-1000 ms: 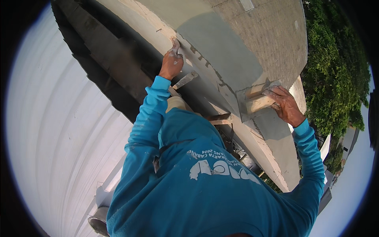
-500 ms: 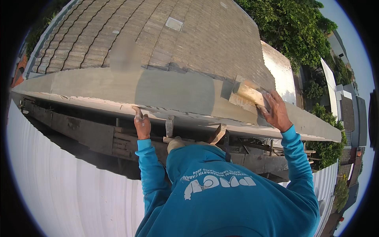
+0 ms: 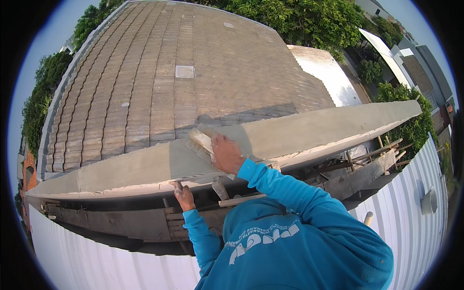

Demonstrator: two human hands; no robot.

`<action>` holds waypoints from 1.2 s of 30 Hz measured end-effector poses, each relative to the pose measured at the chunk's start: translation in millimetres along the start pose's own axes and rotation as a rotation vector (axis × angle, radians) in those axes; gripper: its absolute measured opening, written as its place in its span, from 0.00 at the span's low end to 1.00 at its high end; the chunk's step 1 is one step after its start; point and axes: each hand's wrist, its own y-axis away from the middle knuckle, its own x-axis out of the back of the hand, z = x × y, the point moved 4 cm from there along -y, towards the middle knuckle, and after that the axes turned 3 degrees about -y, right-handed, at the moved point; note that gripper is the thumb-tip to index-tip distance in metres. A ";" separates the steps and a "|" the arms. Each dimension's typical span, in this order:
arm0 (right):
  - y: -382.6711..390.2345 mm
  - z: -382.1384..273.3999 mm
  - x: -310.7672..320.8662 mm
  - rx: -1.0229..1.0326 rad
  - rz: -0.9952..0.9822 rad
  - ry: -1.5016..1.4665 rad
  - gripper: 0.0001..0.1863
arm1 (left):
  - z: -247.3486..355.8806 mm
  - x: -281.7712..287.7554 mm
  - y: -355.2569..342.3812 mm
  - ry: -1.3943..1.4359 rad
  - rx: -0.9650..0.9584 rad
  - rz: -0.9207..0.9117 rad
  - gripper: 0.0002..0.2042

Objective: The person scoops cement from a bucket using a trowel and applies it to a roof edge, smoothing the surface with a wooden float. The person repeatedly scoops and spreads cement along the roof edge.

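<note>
I see the right arm point(image 3: 302, 187) stretched across leftward, the right hand point(image 3: 226, 154) curled in a grip; the left hand point(image 3: 183, 197) sits lower, partly curled, the 2 hands apart.

The right hand point(image 3: 227, 153) covers one end of the pale wooden handle of a thin, flat-plated float point(image 3: 199, 140) and hides part of its plate. How the left hand's point(image 3: 183, 197) fingertips meet the long grey plastered ledge point(image 3: 130, 170) is too small to tell. The teal long-sleeved sweatshirt point(image 3: 299, 246) is cut off by the lower edge and conceals the person's lower body; folds swallow parts of its white print. Deep shadow obscures detail beneath the ledge. The white corrugated metal roof point(image 3: 121, 246) runs out below, leafy green trees point(image 3: 309, 24) are cropped above, and a rounded tan pole end point(image 3: 369, 218) is partly hidden behind the sweatshirt.
</note>
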 end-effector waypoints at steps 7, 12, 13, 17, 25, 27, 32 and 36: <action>85.3 170.8 91.9 -0.363 0.163 0.164 0.31 | -31.8 10.5 -6.2 0.080 0.114 -0.037 0.38; 140.9 290.0 136.8 -0.650 0.193 0.242 0.35 | -29.7 22.1 -9.1 0.176 0.162 -0.088 0.37; 153.0 312.7 146.9 -0.684 0.218 0.252 0.36 | -26.4 17.5 -5.8 0.211 0.174 -0.051 0.37; 194.9 411.4 182.8 -0.902 0.229 0.359 0.39 | 1.9 14.2 1.3 0.187 0.249 -0.066 0.36; 334.9 559.1 290.3 -1.122 0.832 0.348 0.30 | -11.8 7.5 -9.1 0.252 0.182 -0.108 0.35; 350.4 557.9 287.2 -1.032 0.935 -0.027 0.27 | -25.9 8.2 -12.0 0.261 0.156 -0.143 0.35; 355.6 484.9 228.0 -0.586 1.327 -1.301 0.21 | -31.9 14.0 -15.6 0.192 0.113 -0.180 0.36; 353.0 416.8 169.0 -0.432 1.507 -1.644 0.20 | -47.8 23.5 -19.1 0.183 0.092 -0.065 0.34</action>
